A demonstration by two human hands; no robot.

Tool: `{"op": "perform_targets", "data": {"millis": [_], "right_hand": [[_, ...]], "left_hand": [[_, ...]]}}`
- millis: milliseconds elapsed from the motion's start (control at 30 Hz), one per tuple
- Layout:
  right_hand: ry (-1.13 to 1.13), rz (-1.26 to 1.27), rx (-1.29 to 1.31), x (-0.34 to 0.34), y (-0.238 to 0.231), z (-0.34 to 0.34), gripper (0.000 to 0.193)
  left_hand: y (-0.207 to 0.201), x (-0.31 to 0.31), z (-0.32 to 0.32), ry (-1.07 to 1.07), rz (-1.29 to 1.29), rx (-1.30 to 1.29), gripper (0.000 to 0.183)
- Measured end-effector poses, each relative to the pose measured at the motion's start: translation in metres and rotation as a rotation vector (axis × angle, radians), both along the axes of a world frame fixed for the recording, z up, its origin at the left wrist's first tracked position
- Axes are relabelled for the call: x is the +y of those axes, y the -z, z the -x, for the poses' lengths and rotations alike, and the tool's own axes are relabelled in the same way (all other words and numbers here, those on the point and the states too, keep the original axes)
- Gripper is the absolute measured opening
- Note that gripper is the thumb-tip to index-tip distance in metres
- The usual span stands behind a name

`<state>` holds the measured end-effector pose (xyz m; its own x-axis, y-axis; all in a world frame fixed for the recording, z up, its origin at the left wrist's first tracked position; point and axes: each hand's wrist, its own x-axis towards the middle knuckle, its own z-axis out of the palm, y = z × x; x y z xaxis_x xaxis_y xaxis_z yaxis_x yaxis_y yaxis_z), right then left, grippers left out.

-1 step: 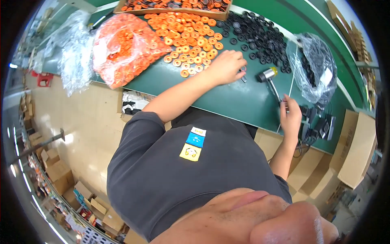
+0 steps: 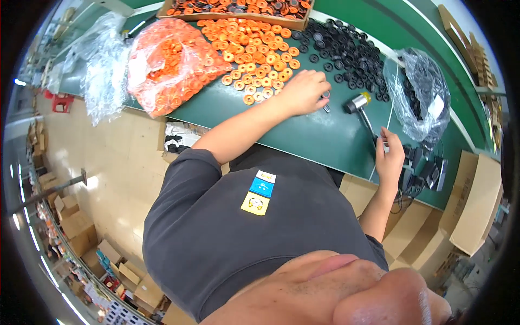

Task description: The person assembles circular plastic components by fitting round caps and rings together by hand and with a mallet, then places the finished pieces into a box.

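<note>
Nothing has visibly moved since the earlier frame: both hands and the mallet lie where they did.

Nearest, at about four o'clock in the view, the right hand [image 2: 389, 157] rests at the near edge of the green surface [image 2: 303, 135], fingers curled around the end of the mallet's thin handle. From there the handle runs up toward twelve o'clock to the mallet [image 2: 357, 103], whose pale head with a yellow cap lies on the surface. Just at three o'clock of that hand sits a cluster of small black parts [image 2: 425, 170].

Farther in, the left hand [image 2: 304, 91] lies palm down, fingers bent narrowly over a small dark piece [image 2: 325, 96] at its fingertips, just at nine o'clock of the mallet head; how firmly it pinches the piece cannot be told.

Beyond it, loose orange rings [image 2: 254, 51] spread toward eleven o'clock, with loose black rings [image 2: 346, 51] at one o'clock. A clear bag of orange rings [image 2: 173, 65] lies at ten o'clock, a clear bag of black rings [image 2: 420, 97] at two o'clock. Farthest, a cardboard tray [image 2: 233, 11] holds mixed rings.
</note>
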<state>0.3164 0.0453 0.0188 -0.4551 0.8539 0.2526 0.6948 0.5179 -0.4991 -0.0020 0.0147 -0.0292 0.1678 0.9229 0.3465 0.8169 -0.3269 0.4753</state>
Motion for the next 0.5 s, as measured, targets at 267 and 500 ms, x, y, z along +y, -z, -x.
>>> {"op": "perform_targets", "data": {"millis": [267,500], "right_hand": [[-0.287,0.250,0.173,-0.027,0.020,0.049,0.013],[-0.260,0.157,0.277,-0.037,0.046,0.061,0.037]], "left_hand": [[-0.024,0.010,0.015,-0.001,0.032,-0.020,0.021],[-0.070,0.061,0.105,-0.334,-0.251,-0.061,0.031]]}}
